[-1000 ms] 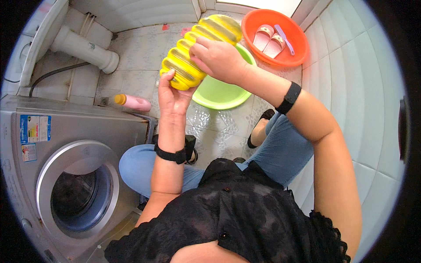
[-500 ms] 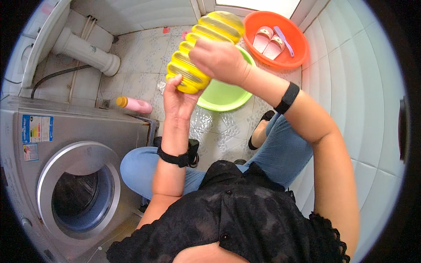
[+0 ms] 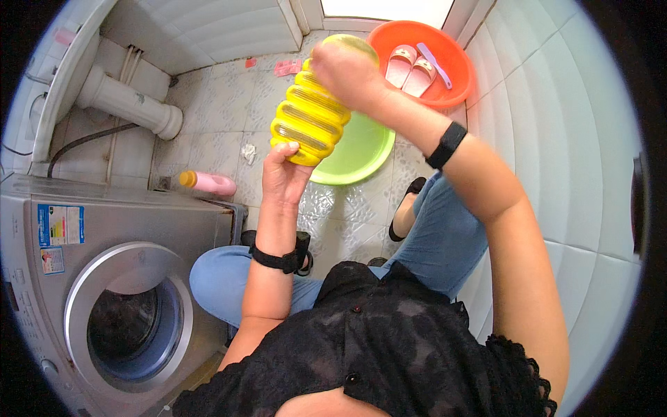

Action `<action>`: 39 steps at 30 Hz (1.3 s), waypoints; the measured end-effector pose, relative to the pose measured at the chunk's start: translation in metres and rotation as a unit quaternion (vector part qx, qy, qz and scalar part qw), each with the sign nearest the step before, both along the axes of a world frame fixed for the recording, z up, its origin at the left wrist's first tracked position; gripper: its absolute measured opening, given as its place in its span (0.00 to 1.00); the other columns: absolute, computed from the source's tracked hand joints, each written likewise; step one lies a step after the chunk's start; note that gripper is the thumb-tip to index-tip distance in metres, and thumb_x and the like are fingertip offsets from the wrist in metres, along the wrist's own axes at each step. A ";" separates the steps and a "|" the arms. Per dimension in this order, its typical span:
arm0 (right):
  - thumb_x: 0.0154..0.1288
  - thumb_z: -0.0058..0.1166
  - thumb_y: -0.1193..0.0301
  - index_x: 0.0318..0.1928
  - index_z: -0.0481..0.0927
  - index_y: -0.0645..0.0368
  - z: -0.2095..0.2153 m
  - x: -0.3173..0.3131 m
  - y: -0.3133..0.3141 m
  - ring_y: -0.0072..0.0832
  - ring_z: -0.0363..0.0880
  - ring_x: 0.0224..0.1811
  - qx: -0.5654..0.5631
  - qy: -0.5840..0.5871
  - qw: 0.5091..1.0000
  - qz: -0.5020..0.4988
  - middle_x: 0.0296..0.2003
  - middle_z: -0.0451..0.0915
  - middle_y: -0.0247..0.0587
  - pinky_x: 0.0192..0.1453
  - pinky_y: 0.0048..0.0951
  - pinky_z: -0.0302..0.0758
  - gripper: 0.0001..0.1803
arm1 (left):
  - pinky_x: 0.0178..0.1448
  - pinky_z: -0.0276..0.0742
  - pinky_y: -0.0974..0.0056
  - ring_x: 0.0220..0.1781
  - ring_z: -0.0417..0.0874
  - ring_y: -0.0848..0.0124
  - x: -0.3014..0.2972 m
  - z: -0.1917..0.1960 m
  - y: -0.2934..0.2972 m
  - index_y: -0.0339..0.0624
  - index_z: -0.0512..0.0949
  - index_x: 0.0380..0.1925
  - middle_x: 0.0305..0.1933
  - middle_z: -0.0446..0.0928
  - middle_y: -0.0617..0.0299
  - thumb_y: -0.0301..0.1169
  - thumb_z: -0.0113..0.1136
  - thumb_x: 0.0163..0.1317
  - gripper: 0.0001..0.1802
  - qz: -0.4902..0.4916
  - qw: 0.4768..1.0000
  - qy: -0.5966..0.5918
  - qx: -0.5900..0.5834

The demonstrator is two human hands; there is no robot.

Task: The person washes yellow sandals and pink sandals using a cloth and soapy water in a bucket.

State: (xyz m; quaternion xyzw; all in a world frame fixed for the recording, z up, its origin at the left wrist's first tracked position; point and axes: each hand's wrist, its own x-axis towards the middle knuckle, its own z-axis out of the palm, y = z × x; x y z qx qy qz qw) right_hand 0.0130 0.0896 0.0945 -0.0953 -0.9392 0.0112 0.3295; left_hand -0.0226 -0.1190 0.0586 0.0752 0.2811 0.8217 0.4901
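Note:
My left hand (image 3: 285, 170) grips the near end of a yellow slipper (image 3: 309, 125), thumb on its ridged sole. The sole faces me, with dull greyish bands between thick yellow ridges. My right hand (image 3: 345, 73) lies over the slipper's far part, fingers curled and slightly blurred; whether it holds anything small is hidden. Below and behind the slipper, a light green basin (image 3: 365, 149) sits on the floor, partly covered by my hands and the slipper.
An orange basin (image 3: 462, 69) at the far right holds pink slippers (image 3: 419, 78) and a purple long-handled brush (image 3: 438, 66). A pink bottle (image 3: 214, 183) lies left, by a grey washing machine (image 3: 208, 208) with a round door. A white pedestal (image 3: 128, 104) stands far left. The tiled floor (image 3: 337, 208) looks wet.
My right hand has shifted toward the slipper's far end. The slipper is turned a little more upright, and more of its ridged sole shows. The whole view has shifted slightly.

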 end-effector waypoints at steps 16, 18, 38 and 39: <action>0.66 0.52 0.67 0.36 0.74 0.57 -0.011 0.032 0.002 0.43 0.80 0.33 -0.022 -0.089 0.985 0.149 0.33 0.76 0.42 0.35 0.40 0.77 0.07 | 0.68 0.67 0.39 0.65 0.72 0.47 -0.030 0.003 -0.014 0.38 0.65 0.63 0.63 0.70 0.47 0.22 0.55 0.44 0.38 0.094 0.995 -0.018 0.019; 0.65 0.53 0.68 0.36 0.75 0.57 -0.001 0.030 0.002 0.43 0.80 0.33 -0.064 -0.004 0.989 0.136 0.33 0.76 0.42 0.34 0.40 0.77 0.06 | 0.67 0.69 0.43 0.63 0.73 0.50 -0.026 0.009 -0.012 0.38 0.66 0.62 0.61 0.72 0.49 0.21 0.56 0.43 0.38 0.091 0.996 -0.003 0.003; 0.65 0.57 0.56 0.44 0.80 0.60 -0.015 0.011 0.030 0.30 0.76 0.26 -0.380 0.055 0.923 0.018 0.27 0.77 0.37 0.34 0.33 0.72 0.19 | 0.69 0.66 0.43 0.66 0.71 0.50 -0.019 0.000 -0.003 0.39 0.66 0.63 0.64 0.70 0.51 0.21 0.56 0.42 0.40 0.117 0.991 -0.018 0.069; 0.65 0.57 0.56 0.44 0.80 0.60 -0.011 0.011 0.031 0.30 0.76 0.26 -0.380 0.055 0.923 0.021 0.27 0.77 0.37 0.34 0.33 0.72 0.19 | 0.70 0.67 0.47 0.66 0.70 0.53 -0.018 0.002 -0.003 0.39 0.67 0.63 0.64 0.70 0.53 0.21 0.57 0.42 0.39 0.136 0.987 0.016 0.079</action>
